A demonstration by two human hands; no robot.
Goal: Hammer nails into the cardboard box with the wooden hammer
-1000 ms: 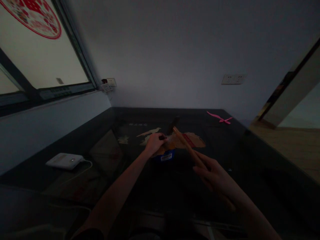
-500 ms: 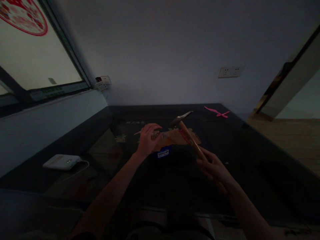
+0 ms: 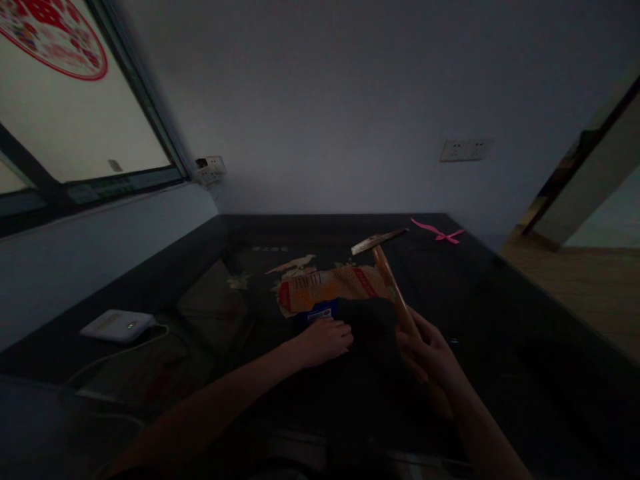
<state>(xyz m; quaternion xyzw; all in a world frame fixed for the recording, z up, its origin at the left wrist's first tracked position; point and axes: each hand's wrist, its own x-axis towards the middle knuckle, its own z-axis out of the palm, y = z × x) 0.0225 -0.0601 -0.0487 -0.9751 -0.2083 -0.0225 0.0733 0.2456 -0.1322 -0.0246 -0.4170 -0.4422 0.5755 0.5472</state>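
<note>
My right hand (image 3: pixel 430 347) is wrapped round the wooden handle of a hammer (image 3: pixel 395 290). Its metal head is raised, with one long thin end pointing right. My left hand (image 3: pixel 327 341) is low over the dark table, fingers curled; whatever may be inside them is hidden. Just beyond it lies a flat orange-and-tan printed packet (image 3: pixel 320 287) with red bands. A dark blue piece with a white label (image 3: pixel 323 312) sits at the packet's near edge, partly behind my left hand.
The black glossy table (image 3: pixel 500 320) has printed decorations. On the left is a white power bank (image 3: pixel 119 325) with a cable. A pink ribbon (image 3: pixel 440 233) lies at the far right, below a wall socket (image 3: pixel 465 150). A window (image 3: pixel 90 127) is at the left.
My left hand has moved from the packet's left end towards me, uncovering the packet. The hammer head has shifted slightly right in my right hand. The view has tilted a little.
</note>
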